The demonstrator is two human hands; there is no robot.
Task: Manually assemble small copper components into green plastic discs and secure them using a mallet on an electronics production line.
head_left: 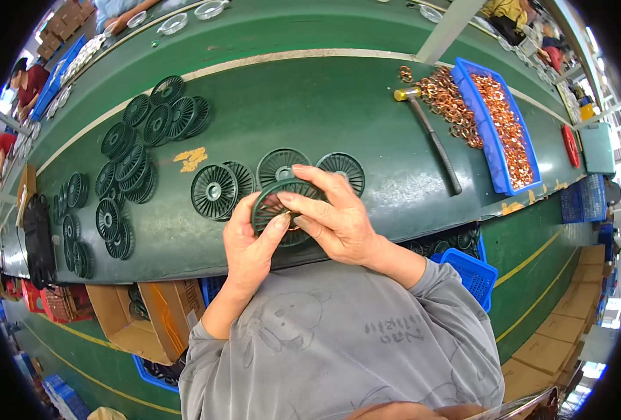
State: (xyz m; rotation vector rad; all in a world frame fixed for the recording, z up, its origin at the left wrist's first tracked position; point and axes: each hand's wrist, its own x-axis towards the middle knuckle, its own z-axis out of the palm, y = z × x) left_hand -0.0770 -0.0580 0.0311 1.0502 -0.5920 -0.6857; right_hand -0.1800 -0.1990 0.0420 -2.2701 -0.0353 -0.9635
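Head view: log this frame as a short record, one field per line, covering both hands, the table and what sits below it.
Left hand: grips a dark green slotted wheel
Right hand: fingers on the same wheel
Just beyond hands: more wheels on the green table
Table, left: clusters of similar wheels
Table, right: hammer, loose copper-coloured rings, blue tray full of rings
Below table: open cardboard box left, blue basket right
Unclear: whether the held wheel carries a ring
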